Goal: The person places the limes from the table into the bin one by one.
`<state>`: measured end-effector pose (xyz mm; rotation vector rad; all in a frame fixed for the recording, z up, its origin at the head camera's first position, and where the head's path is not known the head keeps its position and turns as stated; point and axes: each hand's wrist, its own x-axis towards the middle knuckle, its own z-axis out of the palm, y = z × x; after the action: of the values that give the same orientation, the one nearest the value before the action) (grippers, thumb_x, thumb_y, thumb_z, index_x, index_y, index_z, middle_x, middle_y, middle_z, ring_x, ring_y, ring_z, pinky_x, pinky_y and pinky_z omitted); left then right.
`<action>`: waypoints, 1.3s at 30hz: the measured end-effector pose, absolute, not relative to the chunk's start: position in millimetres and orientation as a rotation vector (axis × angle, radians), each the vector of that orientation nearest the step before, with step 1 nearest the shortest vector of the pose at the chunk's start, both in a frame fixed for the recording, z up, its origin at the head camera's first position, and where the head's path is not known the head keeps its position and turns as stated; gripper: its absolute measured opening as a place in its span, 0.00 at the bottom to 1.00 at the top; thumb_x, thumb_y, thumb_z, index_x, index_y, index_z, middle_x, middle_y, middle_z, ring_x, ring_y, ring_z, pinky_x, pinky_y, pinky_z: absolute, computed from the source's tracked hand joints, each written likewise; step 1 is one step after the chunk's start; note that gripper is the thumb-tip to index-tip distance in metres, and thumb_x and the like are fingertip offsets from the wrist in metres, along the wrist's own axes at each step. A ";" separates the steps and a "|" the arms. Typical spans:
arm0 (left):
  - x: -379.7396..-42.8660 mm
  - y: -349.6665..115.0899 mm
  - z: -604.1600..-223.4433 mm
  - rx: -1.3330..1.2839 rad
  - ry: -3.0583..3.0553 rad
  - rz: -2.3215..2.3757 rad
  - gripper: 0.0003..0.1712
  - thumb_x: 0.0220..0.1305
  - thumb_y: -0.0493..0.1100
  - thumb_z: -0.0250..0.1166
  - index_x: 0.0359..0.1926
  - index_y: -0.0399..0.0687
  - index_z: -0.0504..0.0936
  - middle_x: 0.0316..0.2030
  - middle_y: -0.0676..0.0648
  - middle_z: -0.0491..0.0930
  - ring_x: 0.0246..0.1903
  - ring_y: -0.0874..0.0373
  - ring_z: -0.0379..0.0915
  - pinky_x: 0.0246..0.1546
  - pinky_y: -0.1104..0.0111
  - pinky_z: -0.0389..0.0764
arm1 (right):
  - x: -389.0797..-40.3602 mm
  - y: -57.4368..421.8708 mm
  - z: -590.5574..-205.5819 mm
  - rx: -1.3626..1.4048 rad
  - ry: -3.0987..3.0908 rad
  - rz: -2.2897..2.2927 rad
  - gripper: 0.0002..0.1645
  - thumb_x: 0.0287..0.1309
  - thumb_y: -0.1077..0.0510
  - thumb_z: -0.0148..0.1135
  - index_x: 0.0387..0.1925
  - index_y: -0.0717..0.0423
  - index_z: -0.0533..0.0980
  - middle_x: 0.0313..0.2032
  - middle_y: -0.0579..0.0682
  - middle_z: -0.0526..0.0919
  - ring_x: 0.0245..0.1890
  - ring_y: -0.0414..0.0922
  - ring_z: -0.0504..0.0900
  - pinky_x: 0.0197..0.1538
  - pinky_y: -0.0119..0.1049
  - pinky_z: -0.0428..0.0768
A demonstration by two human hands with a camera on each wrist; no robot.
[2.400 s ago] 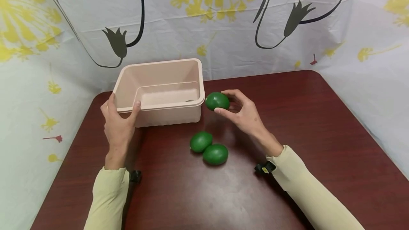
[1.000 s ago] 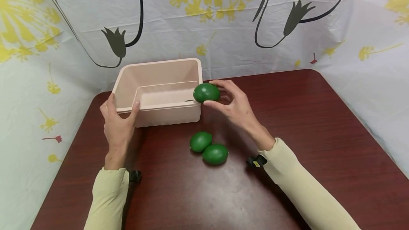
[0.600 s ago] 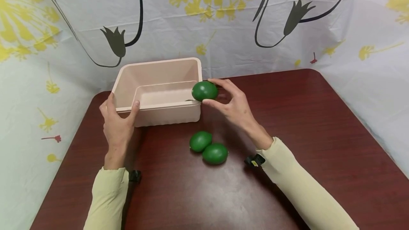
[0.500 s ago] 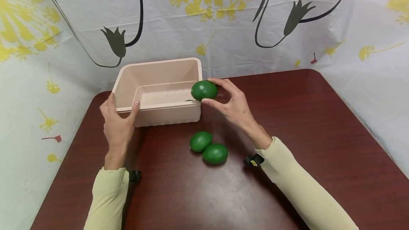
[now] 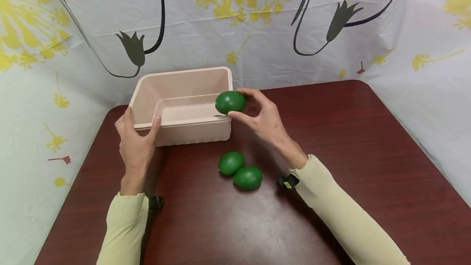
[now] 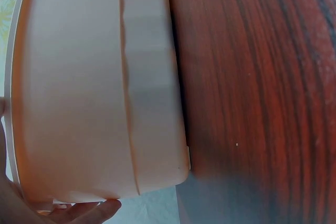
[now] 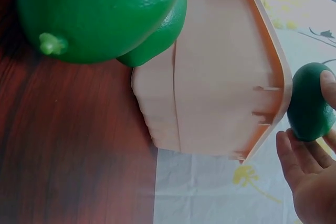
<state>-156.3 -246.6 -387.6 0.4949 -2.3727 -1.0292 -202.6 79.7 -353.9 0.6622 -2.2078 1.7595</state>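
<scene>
A pale pink plastic bin [image 5: 195, 132] stands at the back left of the table. My left hand [image 5: 137, 147] grips its near left corner, thumb at the front rim; the left wrist view shows fingertips [image 6: 100, 212] against the side. Between thumb and fingers, my right hand [image 5: 268, 121] holds a green lime [image 5: 230, 102] over the bin's right end. In the right wrist view this held lime [image 7: 308, 103] is beside the rim. Two more limes, one [image 5: 231, 163] touching the other [image 5: 248, 177], lie in front of the bin. A dark sliver [image 5: 218, 116] shows inside, mostly hidden by the front wall.
The dark red wooden table [image 5: 331, 134] has rounded back corners. A white cloth [image 5: 265, 52] with yellow and grey flower prints hangs behind it and along both sides. The bin stands near the table's back edge.
My right hand has carried the lime left and up, from outside the bin's right wall to over its right end. The left hand, the bin and the two table limes have stayed put.
</scene>
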 end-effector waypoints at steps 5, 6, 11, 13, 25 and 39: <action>-156.1 -247.2 -387.5 0.495 -2.372 -1.026 0.54 0.60 0.74 0.65 0.82 0.67 0.56 0.77 0.49 0.59 0.63 0.28 0.74 0.61 0.35 0.70 | -204.3 74.6 -352.5 0.665 -2.219 1.779 0.35 0.54 0.57 0.80 0.64 0.51 0.78 0.57 0.51 0.84 0.48 0.47 0.87 0.56 0.45 0.84; -156.2 -247.2 -387.5 0.495 -2.372 -1.026 0.54 0.60 0.74 0.65 0.82 0.67 0.56 0.77 0.49 0.59 0.63 0.28 0.74 0.61 0.35 0.70 | -204.5 73.7 -352.2 0.665 -2.220 1.782 0.35 0.54 0.57 0.80 0.64 0.52 0.78 0.57 0.51 0.84 0.48 0.47 0.87 0.56 0.46 0.84; -156.7 -247.2 -387.4 0.493 -2.374 -1.024 0.54 0.60 0.74 0.65 0.82 0.67 0.56 0.77 0.49 0.59 0.62 0.27 0.74 0.61 0.35 0.70 | -206.1 70.5 -351.9 0.661 -2.229 1.778 0.37 0.54 0.57 0.80 0.64 0.54 0.77 0.58 0.51 0.84 0.48 0.47 0.87 0.57 0.47 0.84; -156.6 -247.2 -387.3 0.490 -2.373 -1.025 0.54 0.60 0.74 0.65 0.82 0.68 0.56 0.77 0.49 0.59 0.62 0.27 0.74 0.61 0.35 0.70 | -206.3 69.6 -351.7 0.662 -2.230 1.779 0.37 0.54 0.57 0.80 0.65 0.55 0.76 0.58 0.51 0.84 0.48 0.47 0.87 0.57 0.47 0.84; -153.8 -246.3 -388.7 0.490 -2.367 -1.029 0.54 0.60 0.74 0.65 0.82 0.68 0.56 0.77 0.49 0.59 0.63 0.28 0.74 0.61 0.35 0.70 | -206.0 67.4 -350.7 0.683 -2.318 1.713 0.29 0.62 0.58 0.74 0.64 0.55 0.77 0.56 0.56 0.84 0.49 0.49 0.86 0.55 0.41 0.83; -153.6 -245.5 -387.2 0.493 -2.364 -1.030 0.54 0.60 0.74 0.65 0.82 0.66 0.56 0.77 0.48 0.59 0.63 0.27 0.74 0.61 0.35 0.70 | -204.0 82.7 -360.9 0.622 -2.298 1.744 0.24 0.63 0.56 0.73 0.59 0.54 0.79 0.57 0.57 0.82 0.47 0.51 0.87 0.56 0.47 0.83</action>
<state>-153.6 -245.5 -387.2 0.4928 -2.3637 -1.0295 -204.0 82.7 -360.9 0.6222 -2.2977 1.7443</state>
